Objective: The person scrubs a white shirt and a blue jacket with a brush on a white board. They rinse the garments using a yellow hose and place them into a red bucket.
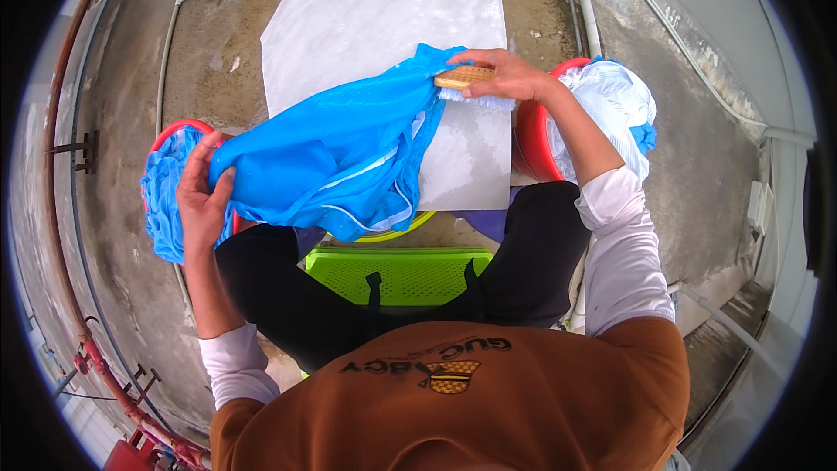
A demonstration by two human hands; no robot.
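A blue garment with white piping [314, 150] lies stretched over a wet white board [386, 19], its lower folds hanging past the board's near edge. My left hand [204, 193] grips the garment's left end between thumb and fingers. In my right hand [500, 75] is a scrubbing brush with a wooden back [461, 77] and pale bristles facing down, beside the garment's upper right end. Whether the fingers of that hand also touch the cloth is hard to tell.
A red bucket [533, 144] of white striped cloth stands at the right. At the left, a red-rimmed basin [189, 123] holds blue cloth. A green perforated plastic stool or rack [399, 275] shows between my legs. Pipes [582, 0] run along the wet concrete floor.
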